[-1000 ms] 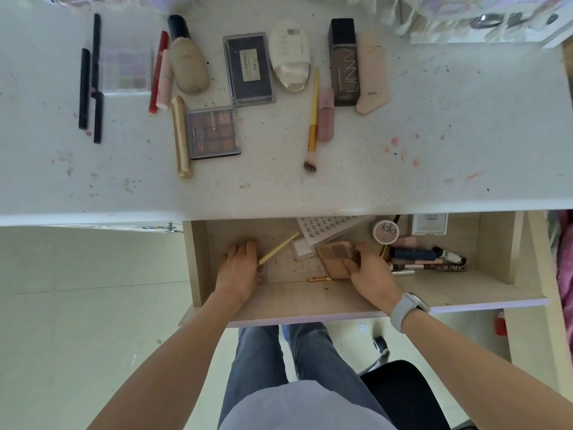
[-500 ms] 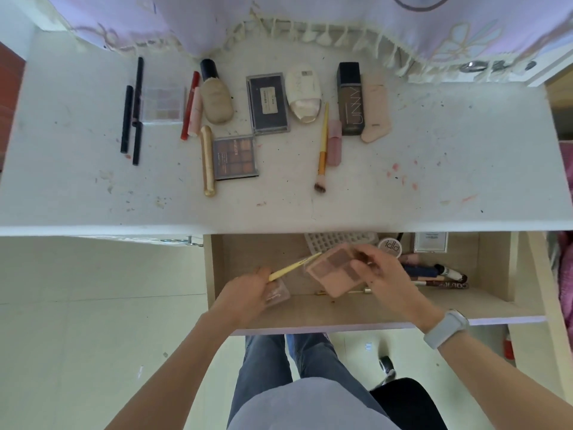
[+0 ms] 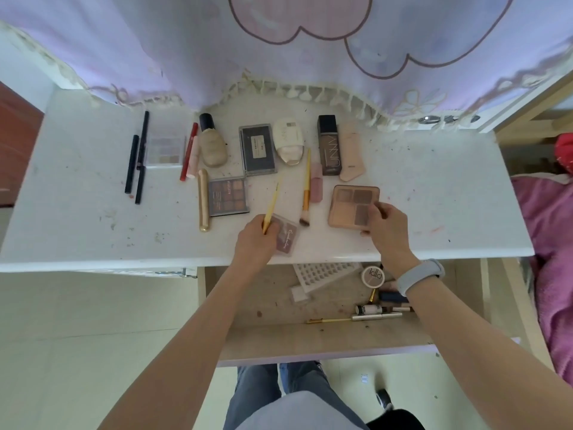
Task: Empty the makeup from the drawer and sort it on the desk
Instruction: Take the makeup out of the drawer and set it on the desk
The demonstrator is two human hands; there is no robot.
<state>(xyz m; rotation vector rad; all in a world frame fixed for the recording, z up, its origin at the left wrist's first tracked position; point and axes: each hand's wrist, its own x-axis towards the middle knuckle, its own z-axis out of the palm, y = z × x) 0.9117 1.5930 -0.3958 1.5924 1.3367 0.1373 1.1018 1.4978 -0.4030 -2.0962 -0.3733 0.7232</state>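
Note:
My left hand (image 3: 255, 240) grips a thin yellow-handled brush (image 3: 272, 206) and a small pink blush compact (image 3: 286, 238) above the front edge of the white desk (image 3: 434, 197). My right hand (image 3: 386, 225) pinches the corner of a beige eyeshadow palette (image 3: 348, 206) lying on the desk right of the gold brush (image 3: 306, 193). The open wooden drawer (image 3: 279, 339) below holds a lash tray (image 3: 322, 274), a round white compact (image 3: 373, 276) and several tubes and pencils (image 3: 378, 308).
Makeup lies in rows on the desk: black pencils (image 3: 136, 156), a clear palette (image 3: 164, 148), foundation bottles (image 3: 212, 147), a dark palette (image 3: 228, 197), a gold tube (image 3: 203, 200), a brown foundation bottle (image 3: 329, 145). A lilac fringed curtain (image 3: 279, 41) hangs behind. A pink blanket (image 3: 552, 259) lies at right.
Both hands rose out of the drawer to the desk. The right hand carried the beige palette onto the desktop; the left brought the yellow brush and pink compact to the desk's front edge.

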